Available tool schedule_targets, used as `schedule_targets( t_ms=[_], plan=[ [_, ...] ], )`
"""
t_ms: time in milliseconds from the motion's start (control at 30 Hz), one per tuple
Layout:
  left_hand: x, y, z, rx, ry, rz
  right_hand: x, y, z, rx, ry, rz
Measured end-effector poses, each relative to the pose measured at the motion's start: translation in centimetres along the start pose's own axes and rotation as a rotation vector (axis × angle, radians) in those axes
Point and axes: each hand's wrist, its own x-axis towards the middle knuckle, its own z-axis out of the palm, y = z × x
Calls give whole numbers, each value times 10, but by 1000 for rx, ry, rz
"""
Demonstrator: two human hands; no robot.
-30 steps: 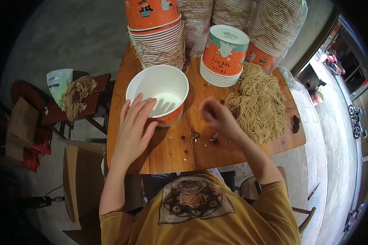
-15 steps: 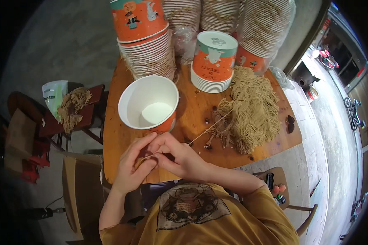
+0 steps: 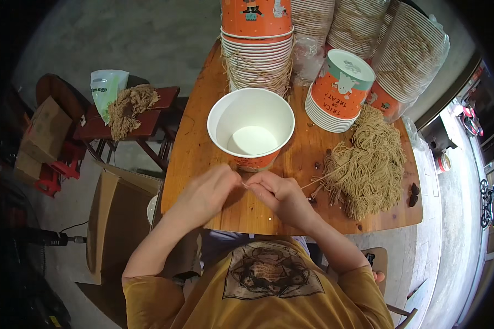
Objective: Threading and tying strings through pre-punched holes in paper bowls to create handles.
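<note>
— Brown twine, is it? What are the hands doing with it?

— Both meet just in front of the white paper bowl (image 3: 251, 129). The left hand (image 3: 203, 194) and right hand (image 3: 282, 196) are each pinched shut on one thin cord (image 3: 313, 182) that runs off to the twine pile (image 3: 368, 164) on the right.

— Which step, would you say?

— Looks like working a single cord between the fingertips. Next probably calls for keeping it taut and clear of the pile.

— And the surroundings?

— Wooden table (image 3: 195, 159), stacked orange cups (image 3: 258, 38) at the back, a low red table (image 3: 148, 118) with more twine, cardboard boxes (image 3: 44, 129) on a concrete floor.
</note>
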Motion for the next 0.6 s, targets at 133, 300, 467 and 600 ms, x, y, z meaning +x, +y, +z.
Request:
schedule_targets(
  t_ms=[133, 300, 467, 600],
  plan=[
    [10, -30, -15, 84, 190, 0, 3, 4, -1, 90, 51, 152],
    [41, -67, -28, 249, 136, 22, -2, 15, -6, 222, 89, 102],
    [48, -72, -20, 334, 45, 225, -2, 12, -8, 286, 126, 201],
    [58, -40, -4, 133, -34, 218, -1, 12, -19, 301, 272, 250]
  ],
)
